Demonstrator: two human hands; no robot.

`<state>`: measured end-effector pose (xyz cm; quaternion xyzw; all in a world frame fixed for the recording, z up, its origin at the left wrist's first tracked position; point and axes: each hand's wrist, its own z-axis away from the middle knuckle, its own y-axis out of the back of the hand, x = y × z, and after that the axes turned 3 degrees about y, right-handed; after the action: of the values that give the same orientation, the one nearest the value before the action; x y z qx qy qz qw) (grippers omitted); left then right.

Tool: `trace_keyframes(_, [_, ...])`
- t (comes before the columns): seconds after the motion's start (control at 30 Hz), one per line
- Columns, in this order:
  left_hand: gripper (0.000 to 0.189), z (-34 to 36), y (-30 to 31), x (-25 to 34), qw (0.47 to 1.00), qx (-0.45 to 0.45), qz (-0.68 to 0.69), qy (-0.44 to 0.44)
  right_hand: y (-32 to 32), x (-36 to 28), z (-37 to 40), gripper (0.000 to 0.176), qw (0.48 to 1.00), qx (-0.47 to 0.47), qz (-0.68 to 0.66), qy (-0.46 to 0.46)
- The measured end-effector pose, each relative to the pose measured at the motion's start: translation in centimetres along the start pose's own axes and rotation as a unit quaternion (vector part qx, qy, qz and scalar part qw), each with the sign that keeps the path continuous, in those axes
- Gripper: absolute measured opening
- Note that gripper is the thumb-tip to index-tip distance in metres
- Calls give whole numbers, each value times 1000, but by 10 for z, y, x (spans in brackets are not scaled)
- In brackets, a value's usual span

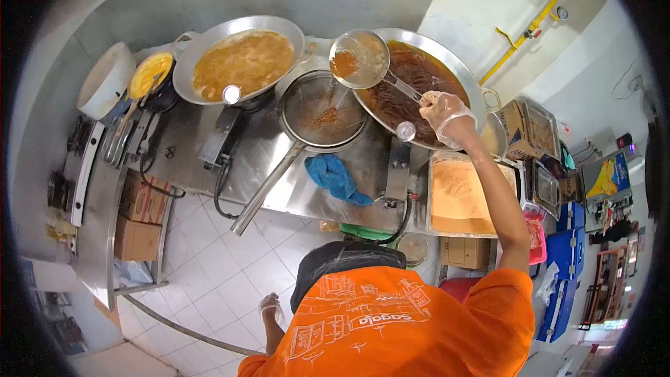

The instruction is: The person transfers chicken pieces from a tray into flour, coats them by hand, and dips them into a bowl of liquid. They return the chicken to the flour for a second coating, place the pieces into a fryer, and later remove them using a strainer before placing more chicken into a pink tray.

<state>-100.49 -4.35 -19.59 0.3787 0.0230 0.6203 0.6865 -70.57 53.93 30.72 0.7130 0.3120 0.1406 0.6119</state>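
Observation:
My right hand [447,117], in a clear plastic glove, is closed round the handle of a round wire skimmer [359,58]. The skimmer is over the left rim of a large wok [477,87] of dark brown oil, with some orange-brown bits in its mesh. Below and left of it, a long-handled fine strainer [324,101] rests on a bowl, brown crumbs in its middle. Low at my side hangs my left hand [271,306], also gloved. Its fingers are loosely bent and apart, with nothing visible in them.
A second wok [183,77] holds bubbling golden oil. Left of it stand a pot of yellow batter [150,75] and a white bucket [105,84]. A blue cloth [333,178] lies on the steel counter [269,188]. A tray of orange-brown powder [464,192] sits under my right forearm.

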Motion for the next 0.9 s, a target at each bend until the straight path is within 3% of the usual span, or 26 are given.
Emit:
trace_keyframes(0.03, [37, 6, -1, -9, 990, 1, -132, -47, 10, -23, 1, 11, 1000, -3, -2, 4])
trace_keyframes(0.07, [34, 10, -5, -16, 997, 3, -62, -40, 22, -55, 4, 12, 999, -30, 39, -7])
trace_keyframes(0.17, [35, 11, -7, -28, 997, -5, -70, -37, -12, -83, -4, 18, 988, -122, 65, -64])
trace_keyframes(0.2, [34, 11, -9, -32, 991, 37, -90, -92, -26, -91, -6, 22, 981, -132, 142, -8])
trace_keyframes(0.23, [34, 10, -10, -34, 991, 34, -91, -91, -40, -97, -8, 26, 965, -141, 217, 48])
trace_keyframes(0.3, [30, 1, -7, -32, 990, 11, 141, 25, -69, -104, -19, 28, 958, -183, 221, 24])
trace_keyframes(0.33, [30, -4, -4, -31, 989, 12, 143, 24, -73, -113, -23, 30, 949, -221, 227, 4])
trace_keyframes(0.4, [22, -10, -3, -30, 896, 13, 438, 65, -78, -125, -22, 29, 938, -236, 251, 42])
trace_keyframes(0.47, [22, 0, 2, -18, 896, 29, 440, 50, -78, -133, -22, 29, 917, -266, 283, 91])
trace_keyframes(0.53, [23, 8, 8, -13, 897, 44, 438, 36, -92, -130, -18, 29, 936, -229, 255, 77])
trace_keyframes(0.6, [21, -4, -5, -36, 948, 68, 310, -30, -115, -117, -15, 27, 949, -180, 245, 83])
trace_keyframes(0.7, [14, -27, -31, -83, 981, 26, 190, -20, -76, -138, -8, 25, 933, -243, 252, 80])
trace_keyframes(0.73, [15, -43, -45, -102, 991, 28, 125, -32, -87, -125, -8, 23, 947, -209, 238, 58])
trace_keyframes(0.8, [15, -11, -32, -76, 909, -70, 396, 107, -70, -122, 0, 22, 960, -185, 208, 14])
trace_keyframes(0.83, [16, -3, -29, -69, 954, -33, 295, 35, -58, -120, 4, 21, 971, -161, 177, -12])
trace_keyframes(0.9, [16, 9, -25, -54, 987, -33, 155, -11, -35, -109, 16, 22, 976, -143, 164, -21])
